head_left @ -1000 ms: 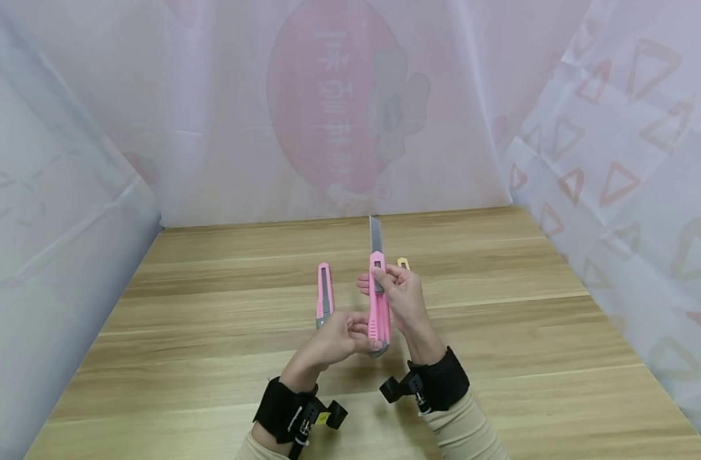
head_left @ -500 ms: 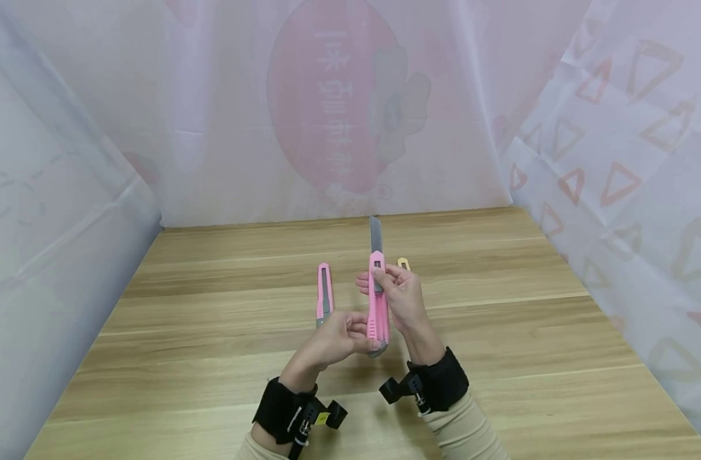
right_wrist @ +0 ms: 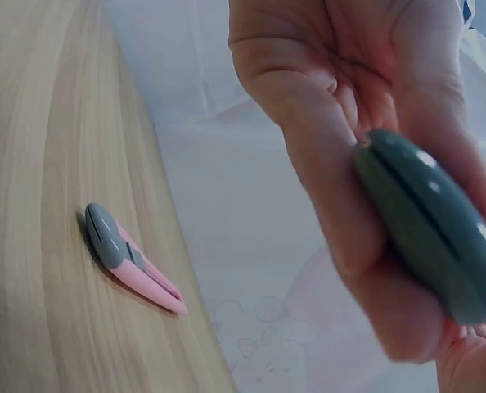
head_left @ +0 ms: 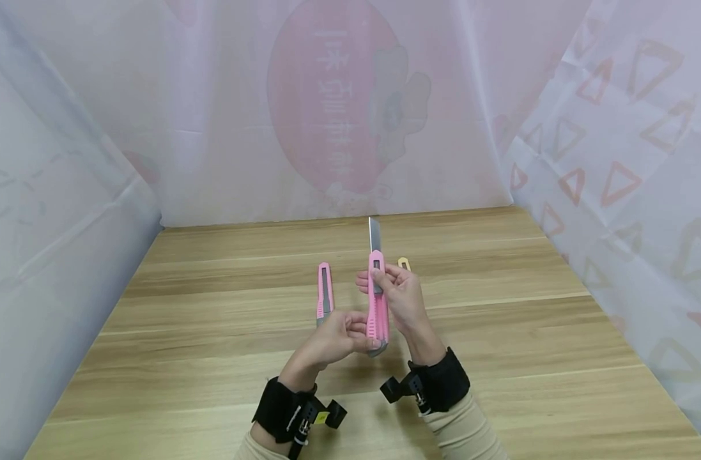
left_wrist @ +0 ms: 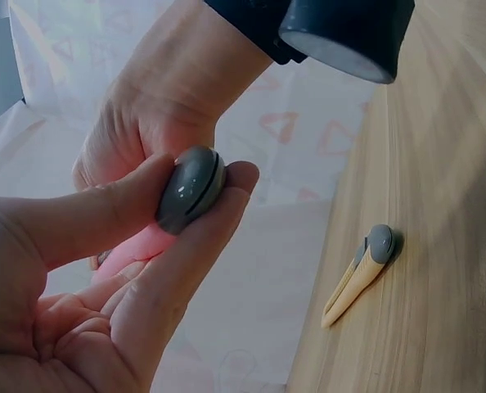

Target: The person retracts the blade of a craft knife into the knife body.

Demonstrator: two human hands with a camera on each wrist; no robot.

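1. A pink knife [head_left: 377, 300] is held up over the middle of the worktop [head_left: 212, 358], with its long grey blade [head_left: 375, 235] pushed out and pointing at the back edge.
2. The grey end cap [left_wrist: 191, 188] of the knife is pinched by the left hand [head_left: 334, 338], with thumb and finger curled onto it.
3. The body of the knife is gripped by the right hand [head_left: 400, 299], with the thumb laid near the top of the pink part.
4. A second pink knife [head_left: 324, 295] is seen lying flat on the worktop, just to the left of the hands.
5. A small yellow knife [head_left: 404, 262] is seen lying on the worktop behind the right hand, nearer the back edge.
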